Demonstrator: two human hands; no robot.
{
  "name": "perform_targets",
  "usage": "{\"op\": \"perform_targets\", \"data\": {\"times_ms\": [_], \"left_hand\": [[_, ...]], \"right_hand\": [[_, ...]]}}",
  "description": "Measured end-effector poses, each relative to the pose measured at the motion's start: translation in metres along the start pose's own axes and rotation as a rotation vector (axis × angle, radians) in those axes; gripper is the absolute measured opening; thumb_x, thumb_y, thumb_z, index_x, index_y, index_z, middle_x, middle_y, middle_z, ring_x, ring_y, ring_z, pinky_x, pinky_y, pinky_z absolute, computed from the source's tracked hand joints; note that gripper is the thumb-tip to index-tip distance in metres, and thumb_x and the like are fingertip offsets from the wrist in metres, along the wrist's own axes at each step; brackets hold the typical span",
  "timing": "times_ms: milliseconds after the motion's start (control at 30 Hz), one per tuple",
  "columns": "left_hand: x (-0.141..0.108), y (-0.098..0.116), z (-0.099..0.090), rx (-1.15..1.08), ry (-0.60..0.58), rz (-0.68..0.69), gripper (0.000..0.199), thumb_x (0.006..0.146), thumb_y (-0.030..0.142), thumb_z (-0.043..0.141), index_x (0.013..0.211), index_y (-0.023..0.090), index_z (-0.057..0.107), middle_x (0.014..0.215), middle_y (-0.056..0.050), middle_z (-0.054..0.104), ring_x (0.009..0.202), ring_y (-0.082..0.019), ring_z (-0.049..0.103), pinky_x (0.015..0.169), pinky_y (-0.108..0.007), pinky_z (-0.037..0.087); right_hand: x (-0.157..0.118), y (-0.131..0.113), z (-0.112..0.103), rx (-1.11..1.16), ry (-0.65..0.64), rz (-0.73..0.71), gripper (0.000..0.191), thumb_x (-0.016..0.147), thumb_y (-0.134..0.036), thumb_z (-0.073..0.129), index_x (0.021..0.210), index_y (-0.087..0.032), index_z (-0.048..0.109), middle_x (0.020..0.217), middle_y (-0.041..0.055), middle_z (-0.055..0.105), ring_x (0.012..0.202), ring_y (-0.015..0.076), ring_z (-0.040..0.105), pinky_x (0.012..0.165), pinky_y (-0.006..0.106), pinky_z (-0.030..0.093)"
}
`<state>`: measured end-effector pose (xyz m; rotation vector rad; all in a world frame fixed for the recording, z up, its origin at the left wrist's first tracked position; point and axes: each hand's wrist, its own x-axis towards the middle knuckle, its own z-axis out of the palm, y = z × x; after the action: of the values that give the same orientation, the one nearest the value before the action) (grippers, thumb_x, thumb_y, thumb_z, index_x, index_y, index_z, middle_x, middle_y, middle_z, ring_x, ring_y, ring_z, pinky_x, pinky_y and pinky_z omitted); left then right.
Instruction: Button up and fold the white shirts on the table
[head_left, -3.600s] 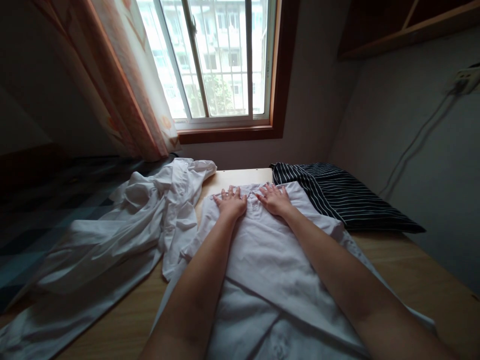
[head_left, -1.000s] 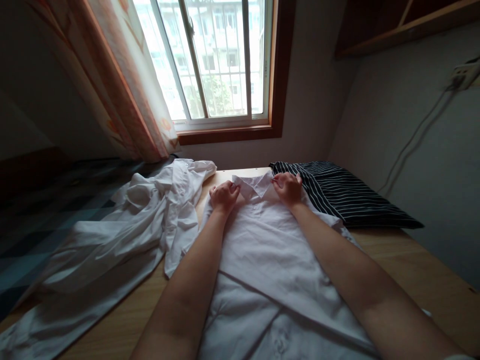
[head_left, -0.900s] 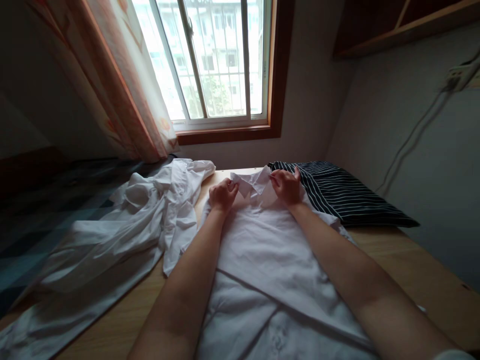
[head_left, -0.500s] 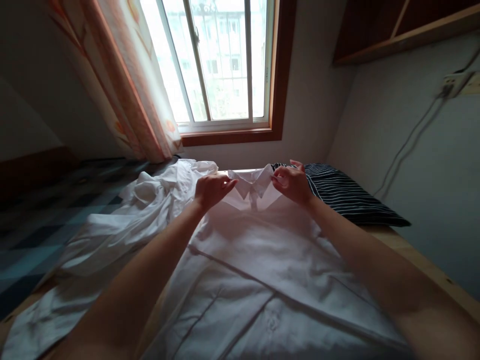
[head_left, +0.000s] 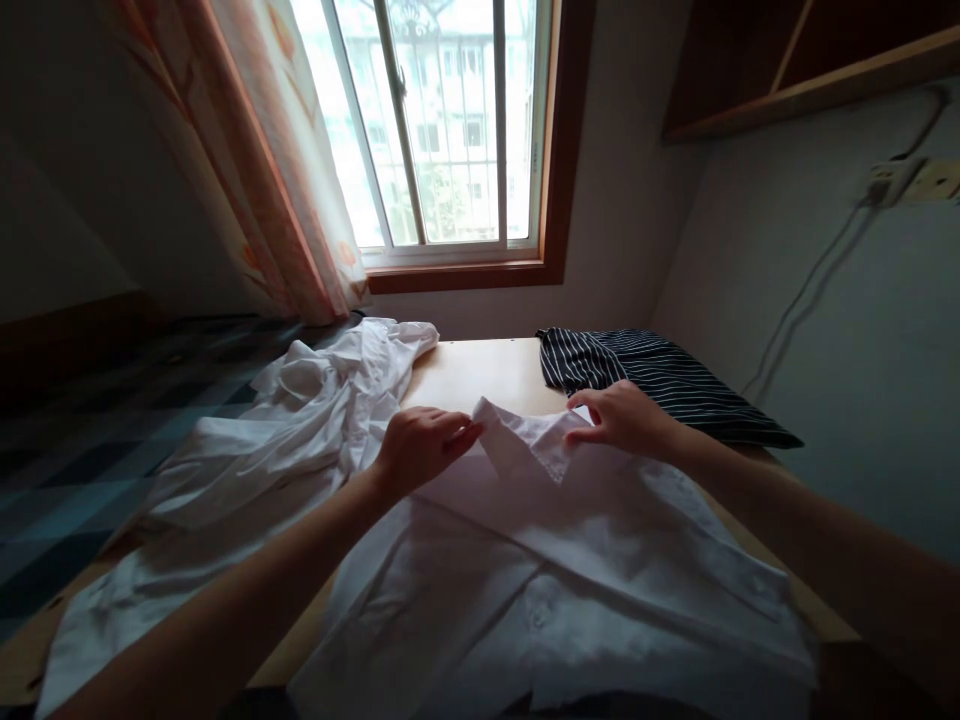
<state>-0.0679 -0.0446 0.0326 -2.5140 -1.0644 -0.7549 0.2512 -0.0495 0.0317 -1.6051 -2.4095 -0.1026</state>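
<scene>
A white shirt (head_left: 540, 560) lies spread on a pale wooden board (head_left: 480, 372), its pointed collar (head_left: 525, 435) at the far end. My left hand (head_left: 427, 445) pinches the left end of the collar between thumb and fingers. At the collar's right side is my right hand (head_left: 619, 420), thumb and index finger parted, with the cloth edge between or just behind them; whether it grips the cloth is hard to make out. A second white garment (head_left: 322, 400) lies crumpled to the left of the shirt.
A black striped cloth (head_left: 660, 380) lies at the board's back right. Dark checked bedding (head_left: 90, 440) is on the left. Behind are a window (head_left: 450, 140) and a patterned curtain (head_left: 277, 180). A cord (head_left: 802, 290) hangs from a wall socket (head_left: 889, 183).
Both hands and the shirt collar have come nearer to me, baring the board behind them. The right thumb and index finger have spread apart.
</scene>
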Motion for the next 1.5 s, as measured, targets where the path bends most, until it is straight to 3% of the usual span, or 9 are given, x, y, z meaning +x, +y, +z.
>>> {"op": "perform_targets", "data": {"times_ms": [300,467,633,800,933,1133,1333,1433,1500], "left_hand": [[-0.06,0.033,-0.023,-0.165,0.046,0.162,0.033,0.098,0.037,0.053,0.07,0.023,0.062,0.055,0.003,0.063,0.051,-0.011,0.059,0.055,-0.025,0.043],[-0.086,0.049,-0.025,-0.222,-0.178,0.151,0.031,0.097,0.036,0.051,0.068,0.024,0.057,0.053,0.003,0.06,0.049,-0.013,0.056,0.053,-0.027,0.041],[-0.093,0.056,-0.019,-0.242,-0.425,0.022,0.022,0.084,0.046,0.066,0.089,0.025,0.061,0.08,-0.001,0.071,0.068,-0.02,0.066,0.061,-0.031,0.045],[-0.084,0.056,-0.008,-0.239,-0.499,0.015,0.027,0.082,0.043,0.067,0.098,0.021,0.061,0.096,-0.006,0.07,0.082,-0.023,0.068,0.072,-0.033,0.049],[-0.073,0.047,0.0,-0.154,-0.505,0.073,0.021,0.085,0.039,0.064,0.094,0.02,0.064,0.1,-0.008,0.069,0.088,-0.024,0.067,0.078,-0.034,0.051],[-0.063,0.03,0.014,-0.112,-0.428,0.103,0.021,0.091,0.037,0.057,0.094,0.018,0.066,0.103,-0.01,0.068,0.094,-0.025,0.066,0.086,-0.036,0.051],[-0.052,0.002,-0.003,-0.342,-0.581,0.094,0.045,0.08,0.057,0.069,0.106,0.021,0.067,0.109,-0.008,0.069,0.098,-0.026,0.066,0.087,-0.033,0.051],[-0.039,-0.03,-0.019,-0.554,-0.687,0.082,0.04,0.082,0.058,0.065,0.103,0.025,0.071,0.106,-0.005,0.069,0.093,-0.02,0.066,0.082,-0.027,0.051],[-0.029,-0.053,-0.021,-0.578,-0.604,-0.018,0.039,0.087,0.056,0.059,0.11,0.027,0.071,0.109,-0.005,0.069,0.097,-0.02,0.066,0.086,-0.028,0.05]], "right_hand": [[-0.077,-0.025,-0.009,0.145,-0.093,-0.159,0.031,0.082,-0.043,0.075,0.067,-0.022,0.059,0.065,0.0,0.063,0.066,0.017,0.055,0.072,0.031,0.037],[-0.104,-0.042,-0.015,0.302,-0.228,-0.236,0.007,0.081,-0.018,0.069,0.077,-0.023,0.064,0.085,0.0028,0.067,0.083,0.0192,0.06,0.075,0.03,0.043],[-0.114,-0.043,0.013,0.328,-0.226,-0.241,0.014,0.082,-0.018,0.067,0.095,-0.023,0.07,0.105,0.007,0.068,0.095,0.0224,0.062,0.085,0.034,0.05],[-0.115,-0.035,0.054,0.134,0.015,-0.278,0.028,0.089,-0.03,0.063,0.114,-0.017,0.069,0.117,0.0152,0.068,0.109,0.0304,0.062,0.1,0.049,0.047],[-0.101,-0.028,0.07,0.026,0.203,-0.317,0.033,0.094,-0.032,0.057,0.122,-0.018,0.067,0.127,0.0155,0.066,0.125,0.0322,0.055,0.113,0.057,0.036],[-0.071,-0.025,0.074,0.079,0.101,-0.256,0.043,0.096,-0.033,0.053,0.135,-0.016,0.062,0.138,0.0163,0.062,0.132,0.0311,0.053,0.114,0.057,0.036],[-0.053,-0.002,0.039,0.313,-0.086,-0.245,0.046,0.098,-0.053,0.047,0.121,-0.022,0.072,0.127,0.0118,0.07,0.119,0.0284,0.062,0.103,0.045,0.048],[-0.036,0.026,0.019,0.361,0.042,-0.128,0.049,0.102,-0.049,0.035,0.112,-0.021,0.075,0.116,0.01,0.074,0.11,0.0251,0.066,0.097,0.039,0.05],[-0.023,0.046,0.014,0.248,0.149,0.024,0.043,0.098,-0.047,0.045,0.113,-0.019,0.074,0.117,0.0127,0.073,0.11,0.0277,0.065,0.096,0.04,0.049]]}}
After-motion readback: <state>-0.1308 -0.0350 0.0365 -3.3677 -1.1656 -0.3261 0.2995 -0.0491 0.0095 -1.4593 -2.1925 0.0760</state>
